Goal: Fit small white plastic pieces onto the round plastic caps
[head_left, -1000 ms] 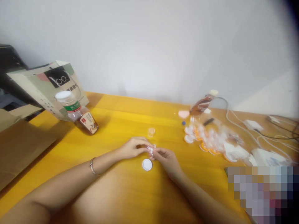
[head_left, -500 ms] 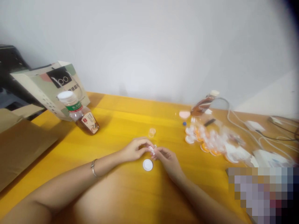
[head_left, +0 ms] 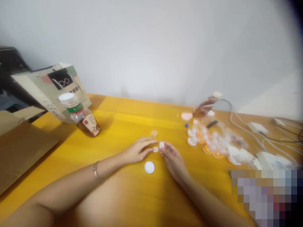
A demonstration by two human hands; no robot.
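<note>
My right hand pinches a small white piece with a reddish pattern between thumb and fingertips. A second small white patterned piece is at the thumb tip of my left hand; whether it lies on the table or touches the thumb I cannot tell. The left fingers are stretched out, apart from the thumb. Just below the hands, a round white lid lies flat on the table. Beyond the left fingers stands a small clear cup, partly covered by them.
On the yellow wooden table, a tea bottle and a paper bag stand left, beside a cardboard box. To the right are another brown bottle, several small cups with orange parts, a blue cap and cables.
The hands have drawn slightly apart. Two patterned pieces now show separately, one in my right fingers, one by my left thumb. The left fingers have straightened.
</note>
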